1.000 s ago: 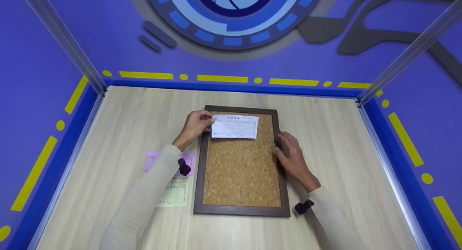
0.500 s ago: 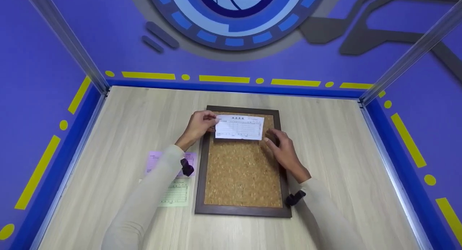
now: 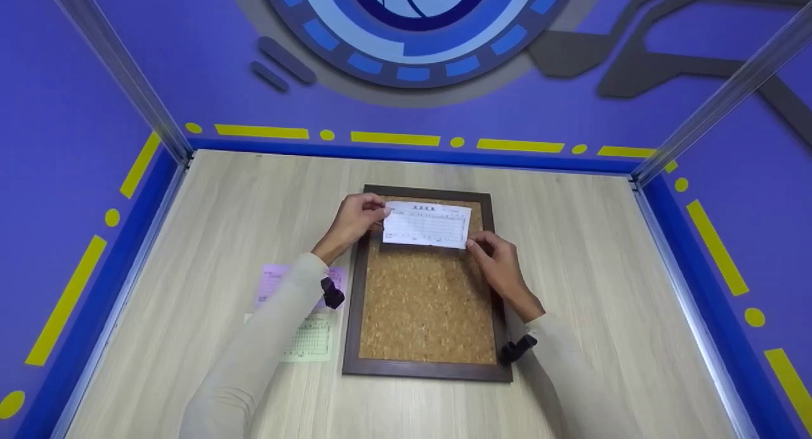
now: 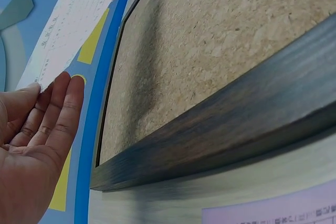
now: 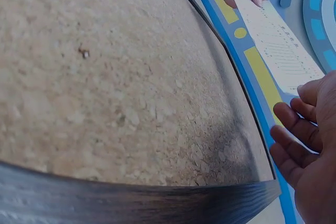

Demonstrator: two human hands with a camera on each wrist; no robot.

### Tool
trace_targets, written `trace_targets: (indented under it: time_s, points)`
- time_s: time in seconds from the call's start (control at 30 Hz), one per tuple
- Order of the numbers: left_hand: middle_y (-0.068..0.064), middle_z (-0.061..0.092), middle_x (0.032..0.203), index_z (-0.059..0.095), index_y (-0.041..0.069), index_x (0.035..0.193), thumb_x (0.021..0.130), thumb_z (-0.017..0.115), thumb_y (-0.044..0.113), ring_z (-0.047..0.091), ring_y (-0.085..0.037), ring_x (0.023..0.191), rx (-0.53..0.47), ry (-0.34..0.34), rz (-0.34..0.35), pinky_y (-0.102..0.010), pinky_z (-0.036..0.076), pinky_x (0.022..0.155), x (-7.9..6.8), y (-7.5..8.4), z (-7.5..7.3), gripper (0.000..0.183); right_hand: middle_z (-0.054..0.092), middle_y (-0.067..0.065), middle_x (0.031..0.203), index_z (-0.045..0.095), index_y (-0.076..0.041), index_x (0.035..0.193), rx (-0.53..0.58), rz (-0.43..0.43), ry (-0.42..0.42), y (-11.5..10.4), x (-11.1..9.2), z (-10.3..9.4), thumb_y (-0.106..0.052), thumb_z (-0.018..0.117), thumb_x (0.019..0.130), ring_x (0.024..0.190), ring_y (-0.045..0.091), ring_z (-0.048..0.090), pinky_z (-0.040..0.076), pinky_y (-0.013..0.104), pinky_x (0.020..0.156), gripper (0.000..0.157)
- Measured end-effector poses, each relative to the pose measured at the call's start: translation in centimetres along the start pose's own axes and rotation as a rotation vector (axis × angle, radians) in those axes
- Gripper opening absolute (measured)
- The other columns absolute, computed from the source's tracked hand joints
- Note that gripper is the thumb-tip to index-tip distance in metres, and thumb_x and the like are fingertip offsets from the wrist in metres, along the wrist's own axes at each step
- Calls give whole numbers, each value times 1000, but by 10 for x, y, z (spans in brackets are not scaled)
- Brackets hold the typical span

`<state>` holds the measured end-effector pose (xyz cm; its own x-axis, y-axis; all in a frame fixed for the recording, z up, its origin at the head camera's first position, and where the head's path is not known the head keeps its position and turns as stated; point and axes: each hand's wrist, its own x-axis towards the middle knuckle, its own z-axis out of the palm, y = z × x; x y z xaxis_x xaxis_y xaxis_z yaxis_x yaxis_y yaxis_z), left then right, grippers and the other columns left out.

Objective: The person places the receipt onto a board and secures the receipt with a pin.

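Note:
A white printed paper form (image 3: 426, 226) is held above the upper part of a cork board (image 3: 428, 306) with a dark brown frame. My left hand (image 3: 359, 218) pinches the form's left edge between thumb and fingers, as the left wrist view also shows on the paper (image 4: 71, 22). At the lower right corner of the form, my right hand (image 3: 498, 261) pinches it with thumb and forefinger. In the right wrist view the other fingers (image 5: 294, 140) are loosely bent beside the paper (image 5: 278, 45). A shadow falls on the cork below the form.
Left of the board, a purple form (image 3: 273, 283) and a green form (image 3: 311, 340) lie on the wooden table (image 3: 590, 268), partly hidden by the left sleeve. Blue printed walls (image 3: 190, 77) with metal corner posts enclose the table.
The white form has moved slightly right along with my left hand. My right hand has left the board's right frame edge and come in to grip the form's lower right corner.

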<state>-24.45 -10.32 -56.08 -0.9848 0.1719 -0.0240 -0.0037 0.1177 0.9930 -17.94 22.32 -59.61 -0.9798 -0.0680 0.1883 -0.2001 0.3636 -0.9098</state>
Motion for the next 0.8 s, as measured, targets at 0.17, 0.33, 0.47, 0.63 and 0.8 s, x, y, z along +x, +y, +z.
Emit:
trace_targets:
  time_s: [0.17, 0.33, 0.47, 0.63, 0.8]
  points:
    - [-6, 72, 91, 73, -10, 111, 102, 70, -5, 69, -12, 74, -5, 7, -6, -50, 67, 78, 1, -3, 2, 11, 76, 17, 101, 76, 2, 108, 36, 39, 14, 2, 0, 1, -7, 71, 108, 89, 28, 69, 54, 22, 74, 11]
    - [-9, 74, 93, 74, -9, 110, 101, 70, -5, 70, -12, 76, -8, 8, -7, -40, 67, 73, 1, -6, 2, 10, 76, 22, 105, 74, 3, 115, 79, 86, -5, 1, 0, 2, -9, 70, 109, 95, 41, 73, 63, 34, 78, 15]
    - [-8, 74, 92, 73, -9, 110, 102, 70, -5, 70, -12, 76, -33, -2, -19, -37, 67, 73, 1, -6, 3, 9, 75, 24, 102, 75, 4, 111, 91, 99, -17, 0, 1, 3, -7, 71, 107, 93, 43, 72, 65, 41, 78, 12]
    - [-7, 73, 93, 73, -8, 111, 103, 69, -5, 71, -13, 77, -68, -11, -37, -38, 66, 74, 1, -6, 5, 10, 74, 24, 100, 75, 4, 106, 89, 101, -10, 0, 2, 4, -4, 71, 106, 92, 43, 71, 65, 42, 76, 9]
    - [-8, 72, 92, 73, -8, 110, 103, 68, -6, 71, -14, 77, -81, -6, -33, -40, 67, 74, 1, -7, 8, 9, 73, 25, 97, 75, 3, 105, 91, 114, -5, 2, 1, 4, -4, 71, 106, 86, 39, 69, 60, 32, 68, 8]
